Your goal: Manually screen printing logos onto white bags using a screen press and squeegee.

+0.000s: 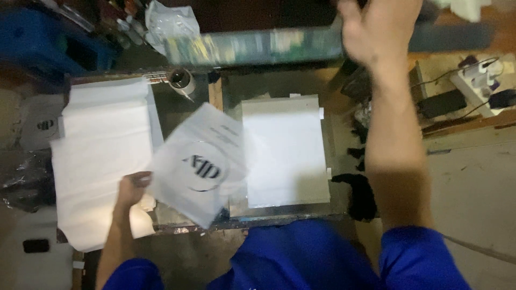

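Note:
My left hand (131,188) grips the lower left edge of a thin translucent white sheet (201,161) with a dark round printed mark, held tilted above the work table. Beside it to the right lies a white rectangular panel (282,153) on a flat printing frame (322,198). My right hand (379,29) is raised far forward at the top of the view, blurred, fingers curled; I cannot make out whether it holds anything. A pile of white sheets (105,156) lies left of my left hand.
A tape roll (181,80) stands at the back of the table. A clear plastic bag (169,24) and a long box (258,45) lie behind. Black rags (360,193) sit right of the frame. A power strip with cables (478,75) is far right.

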